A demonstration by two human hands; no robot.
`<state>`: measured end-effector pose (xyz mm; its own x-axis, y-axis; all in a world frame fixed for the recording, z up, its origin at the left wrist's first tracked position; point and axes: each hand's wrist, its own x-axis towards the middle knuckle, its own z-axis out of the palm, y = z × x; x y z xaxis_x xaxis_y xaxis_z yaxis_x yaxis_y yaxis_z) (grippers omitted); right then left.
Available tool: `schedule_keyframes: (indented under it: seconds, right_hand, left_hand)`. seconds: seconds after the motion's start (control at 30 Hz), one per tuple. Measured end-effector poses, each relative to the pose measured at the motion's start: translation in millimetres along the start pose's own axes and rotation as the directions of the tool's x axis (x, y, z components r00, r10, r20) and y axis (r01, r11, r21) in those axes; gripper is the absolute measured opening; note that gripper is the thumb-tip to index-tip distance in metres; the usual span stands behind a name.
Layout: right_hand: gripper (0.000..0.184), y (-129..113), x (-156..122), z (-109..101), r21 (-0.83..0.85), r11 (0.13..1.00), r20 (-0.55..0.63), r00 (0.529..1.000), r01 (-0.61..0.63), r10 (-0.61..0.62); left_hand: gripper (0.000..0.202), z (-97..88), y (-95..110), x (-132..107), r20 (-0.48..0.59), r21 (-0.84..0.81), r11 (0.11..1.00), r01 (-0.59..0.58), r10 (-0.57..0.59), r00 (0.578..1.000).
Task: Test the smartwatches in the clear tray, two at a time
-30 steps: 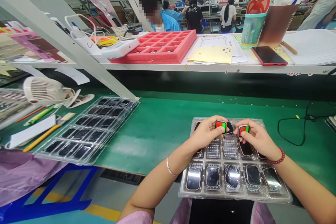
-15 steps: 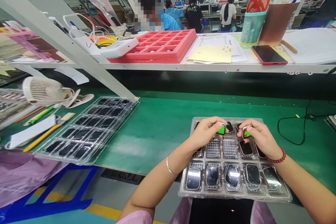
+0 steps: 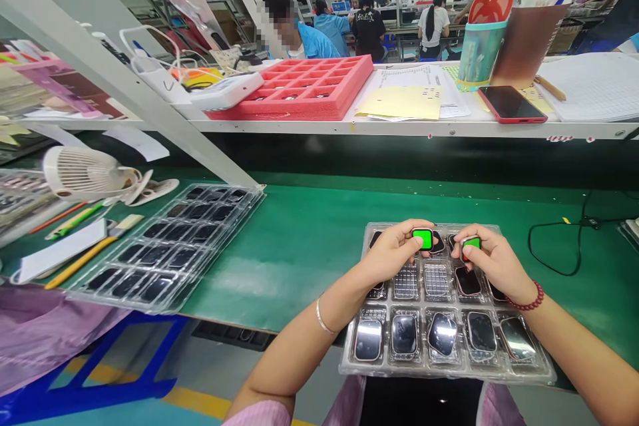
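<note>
At the far left a fan (image 3: pixel 80 170) stood on the green surface (image 3: pixel 299 246), with a brush (image 3: pixel 90 259) just in front of it. Next came the left tray (image 3: pixel 187 277), clear plastic, its pockets filled with dark screens (image 3: pixel 154 253). Above and behind, a red foam tray (image 3: pixel 329 106) sat on the shelf (image 3: pixel 399 128).

The right tray (image 3: pixel 409 369) lay at the front edge of the surface, under both hands. Five dark watches (image 3: pixel 404 335) filled its front row; two pockets of the middle row showed only ribbed plastic.

The left hand (image 3: pixel 389 249) held the left watch (image 3: pixel 424 235), its fingers closed round the case and the thumb on the green screen. To its right, just apart, was the right watch (image 3: pixel 471 241), also lit green, gripped in the fingers of the right hand (image 3: pixel 494 263) with that thumb over the screen. Both watches were over the back part of the right tray.

The step in hand looked like working two lit screens by thumb; the next move seemed to call for a firm hold on the cases and free thumbs.

Farther right were a phone (image 3: pixel 512 106) on the shelf and a cable (image 3: pixel 592 223) on the surface.
</note>
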<state>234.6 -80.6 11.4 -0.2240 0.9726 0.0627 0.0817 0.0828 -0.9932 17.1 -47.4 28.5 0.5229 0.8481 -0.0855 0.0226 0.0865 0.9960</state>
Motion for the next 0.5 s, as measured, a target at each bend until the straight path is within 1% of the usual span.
schedule_keyframes:
  seconds: [0.1, 0.3, 0.5]
  right_hand:
    - [0.02, 1.0, 0.7, 0.2, 0.012, 1.0, 0.004, 1.0, 0.01, -0.01]
    - [0.032, 3.9, 1.9, 0.9, 0.052, 0.999, 0.023, 1.0, 0.005, -0.006]
    - [0.035, 4.3, 0.7, 2.7, 0.036, 0.999, 0.038, 0.999, 0.003, -0.005]
  left_hand:
    - [0.04, 0.0, -0.8, 0.2, 0.027, 0.004, 1.0, 0.01, -0.01, 1.0]
    - [0.042, -0.4, -3.4, 0.5, 0.02, -0.021, 1.0, 0.018, -0.017, 1.0]
    - [0.043, 1.3, -3.6, 0.4, 0.017, -0.09, 0.996, -0.008, 0.009, 1.0]
